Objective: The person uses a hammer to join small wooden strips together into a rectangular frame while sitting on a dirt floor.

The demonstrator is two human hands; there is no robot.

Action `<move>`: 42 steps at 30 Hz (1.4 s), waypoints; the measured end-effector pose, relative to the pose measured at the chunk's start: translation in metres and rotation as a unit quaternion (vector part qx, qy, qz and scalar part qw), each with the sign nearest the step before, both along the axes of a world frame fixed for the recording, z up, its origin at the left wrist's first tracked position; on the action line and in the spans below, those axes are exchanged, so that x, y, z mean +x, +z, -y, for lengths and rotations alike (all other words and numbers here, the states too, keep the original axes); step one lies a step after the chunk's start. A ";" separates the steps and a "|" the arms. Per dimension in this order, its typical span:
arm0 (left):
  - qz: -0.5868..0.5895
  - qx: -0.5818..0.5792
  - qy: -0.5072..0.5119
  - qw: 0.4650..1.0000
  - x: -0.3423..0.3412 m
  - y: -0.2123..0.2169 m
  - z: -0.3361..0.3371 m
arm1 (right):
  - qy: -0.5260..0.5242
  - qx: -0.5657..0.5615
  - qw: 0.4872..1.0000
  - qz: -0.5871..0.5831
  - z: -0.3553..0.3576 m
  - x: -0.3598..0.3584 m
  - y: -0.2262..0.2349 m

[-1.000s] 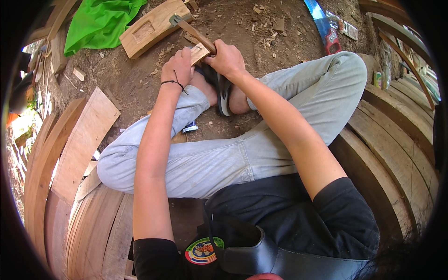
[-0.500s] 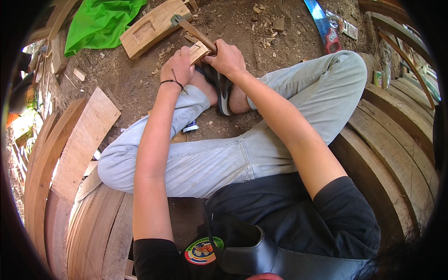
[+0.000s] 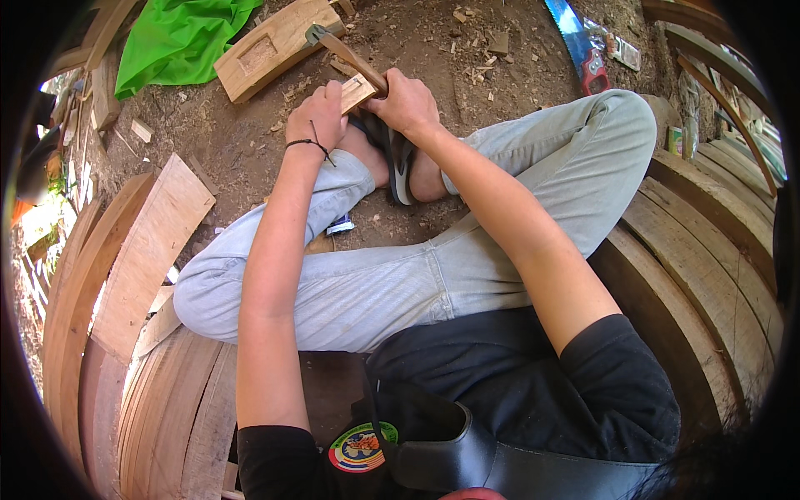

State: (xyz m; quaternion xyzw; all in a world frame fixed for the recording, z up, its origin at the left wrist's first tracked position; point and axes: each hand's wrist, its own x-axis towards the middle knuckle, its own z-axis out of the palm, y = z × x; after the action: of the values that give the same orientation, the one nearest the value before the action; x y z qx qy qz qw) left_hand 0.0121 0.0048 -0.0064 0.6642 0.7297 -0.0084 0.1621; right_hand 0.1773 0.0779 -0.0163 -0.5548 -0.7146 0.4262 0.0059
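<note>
My left hand (image 3: pixel 316 117) has its fingers closed around a short, pale wooden piece (image 3: pixel 357 92), whose far end sticks out toward my other hand. My right hand (image 3: pixel 405 104) grips the lower end of a wooden handle (image 3: pixel 363 67). At the handle's far end is a small grey metal head (image 3: pixel 316 35), like a hammer's, beside a thick wooden block (image 3: pixel 275 52) with a rectangular recess. The wooden piece and the handle are close together; whether they touch is unclear. Both hands are above my sandalled feet.
A green cloth (image 3: pixel 179 42) lies at the far left. To the far right is a handsaw (image 3: pixel 575 46) with a red handle. Wooden boards (image 3: pixel 154 250) stand along my left, and more planks (image 3: pixel 692 258) lie on the right. Wood chips scatter over the dirt floor (image 3: pixel 417 50).
The pale wooden piece has turned very slightly in my left hand. Otherwise, both hands and the handled tool stay almost where they were.
</note>
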 end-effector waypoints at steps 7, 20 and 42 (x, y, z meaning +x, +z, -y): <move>-0.002 -0.013 0.009 1.000 0.003 0.001 -0.001 | 0.002 0.007 1.000 0.000 0.001 -0.001 -0.001; -0.002 -0.032 0.016 0.999 0.002 0.001 -0.003 | -0.004 0.004 1.000 -0.003 0.000 -0.001 0.000; -0.006 -0.040 0.006 0.999 0.001 0.008 -0.006 | -0.002 0.007 1.000 0.003 0.001 -0.001 -0.002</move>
State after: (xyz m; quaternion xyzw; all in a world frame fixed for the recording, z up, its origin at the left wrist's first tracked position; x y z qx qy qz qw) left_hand 0.0135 0.0106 0.0013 0.6525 0.7339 -0.0402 0.1846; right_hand 0.1760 0.0770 -0.0182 -0.5578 -0.7163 0.4191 0.0086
